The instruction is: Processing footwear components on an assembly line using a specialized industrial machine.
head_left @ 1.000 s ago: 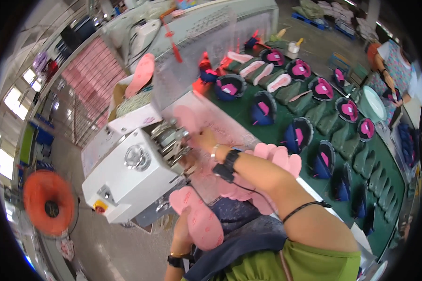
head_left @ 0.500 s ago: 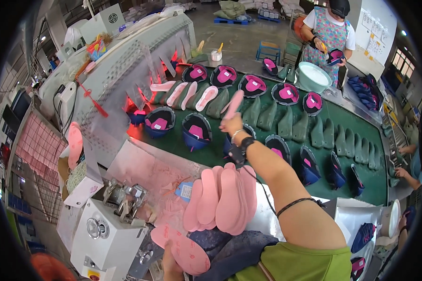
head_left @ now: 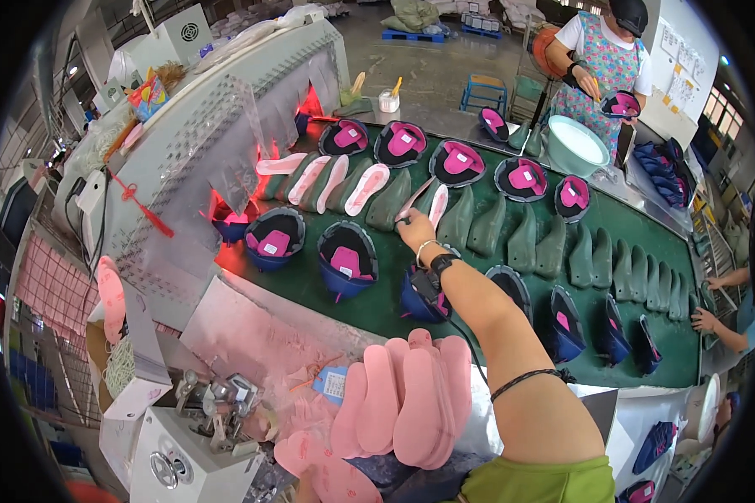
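My right hand (head_left: pixel 415 230) reaches over the green conveyor belt, its fingers pinched on a pink insole (head_left: pixel 417 196) turned nearly edge-on. Beside it, a pale insole (head_left: pixel 439 205) lies along a dark green shoe last (head_left: pixel 459 220). At the bottom edge, my left hand (head_left: pixel 304 488), mostly cut off, grips pink printed insoles (head_left: pixel 331 469); how many is unclear. A stack of pink insoles (head_left: pixel 419 407) rests close in front of me. Farther left in the row of lasts lie more insoles (head_left: pixel 367 189).
Blue shoe uppers (head_left: pixel 348 260) with magenta linings line the belt (head_left: pixel 512 281). A grey machine housing (head_left: pixel 226 142) bounds the left. Nearer stands a white machine (head_left: pixel 176 457). A co-worker (head_left: pixel 600 75) holds an upper behind a pale basin (head_left: pixel 577 147); another person's hands (head_left: pixel 709 321) are at far right.
My right hand has lowered slightly, and the insole in it has turned from broad side to edge. The left hand's insoles have moved down. The view has shifted somewhat.
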Available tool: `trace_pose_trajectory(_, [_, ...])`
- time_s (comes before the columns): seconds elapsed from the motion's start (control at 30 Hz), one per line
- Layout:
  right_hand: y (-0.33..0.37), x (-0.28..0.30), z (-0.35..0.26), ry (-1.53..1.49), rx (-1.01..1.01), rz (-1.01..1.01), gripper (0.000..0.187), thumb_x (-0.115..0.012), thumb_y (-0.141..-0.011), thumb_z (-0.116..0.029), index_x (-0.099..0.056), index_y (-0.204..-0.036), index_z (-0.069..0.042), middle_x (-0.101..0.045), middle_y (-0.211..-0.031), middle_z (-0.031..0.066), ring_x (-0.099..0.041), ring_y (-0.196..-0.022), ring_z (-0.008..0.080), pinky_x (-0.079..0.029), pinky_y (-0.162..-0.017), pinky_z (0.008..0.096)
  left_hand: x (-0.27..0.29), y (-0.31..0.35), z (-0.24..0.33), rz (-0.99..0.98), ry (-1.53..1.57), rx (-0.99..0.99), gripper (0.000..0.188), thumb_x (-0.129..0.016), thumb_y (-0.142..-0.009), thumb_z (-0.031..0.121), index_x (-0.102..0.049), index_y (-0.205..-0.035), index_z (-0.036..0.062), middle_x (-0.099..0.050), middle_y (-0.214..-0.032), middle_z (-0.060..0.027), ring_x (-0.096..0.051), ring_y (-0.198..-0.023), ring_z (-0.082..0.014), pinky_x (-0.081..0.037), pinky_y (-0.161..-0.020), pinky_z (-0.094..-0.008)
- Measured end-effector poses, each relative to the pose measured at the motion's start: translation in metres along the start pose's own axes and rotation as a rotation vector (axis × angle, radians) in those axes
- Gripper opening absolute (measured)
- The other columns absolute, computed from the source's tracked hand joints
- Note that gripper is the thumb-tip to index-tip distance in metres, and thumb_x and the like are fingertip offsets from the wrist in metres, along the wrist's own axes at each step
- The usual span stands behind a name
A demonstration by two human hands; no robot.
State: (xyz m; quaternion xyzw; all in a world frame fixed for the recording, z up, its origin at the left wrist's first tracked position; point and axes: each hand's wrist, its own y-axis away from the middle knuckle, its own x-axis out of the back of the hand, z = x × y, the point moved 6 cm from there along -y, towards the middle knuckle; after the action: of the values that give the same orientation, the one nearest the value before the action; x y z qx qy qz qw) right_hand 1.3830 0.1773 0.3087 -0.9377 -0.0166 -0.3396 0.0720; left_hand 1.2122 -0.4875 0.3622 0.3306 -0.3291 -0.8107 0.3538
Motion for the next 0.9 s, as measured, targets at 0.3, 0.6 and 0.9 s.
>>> trace_pose_trajectory(0.3, [-0.015,-0.042,-0.057,0.278,0.228,-0.07,0.036,-0.062,-0.083,-0.018,-0.066,-0.114,0.0,-0.061,-0.121,0.0227,-0.061,-0.11,0.0397,-0.049,-0.099,0.044,-0.042,0.022,0.035,-0.058,-0.261,-0.043,0.04,-0.046,-0.105,0.029,-0.052,-0.133,0.0007,-0.061,-0.124,-0.0128,-0.058,-0.116,-0.0266,-0.046,-0.103,-0.0394])
trace_pose_trajectory(0.6, [0.192,-0.039,-0.194,-0.344,0.562,-0.649,0.017,-0.058,-0.088,-0.022,-0.066,-0.087,-0.006,-0.066,-0.081,0.0172,-0.063,-0.073,0.0355,-0.048,-0.064,0.0433,-0.05,0.031,0.044,-0.25,-0.976,-0.532,0.047,-0.043,-0.105,0.038,-0.05,-0.135,0.003,-0.061,-0.124,-0.0141,-0.059,-0.114,-0.0293,-0.048,-0.101,-0.0416])
trace_pose_trajectory(0.9, [0.455,0.03,-0.196,-0.395,0.347,-1.001,0.025,-0.061,-0.096,-0.021,-0.06,-0.116,-0.006,-0.066,-0.091,0.0114,-0.065,-0.079,0.0186,-0.053,-0.068,0.037,-0.032,0.034,-0.011,-0.014,0.116,-0.15,0.04,-0.054,-0.102,0.031,-0.061,-0.123,-0.0019,-0.069,-0.108,-0.0147,-0.069,-0.1,-0.0307,-0.056,-0.087,-0.0442])
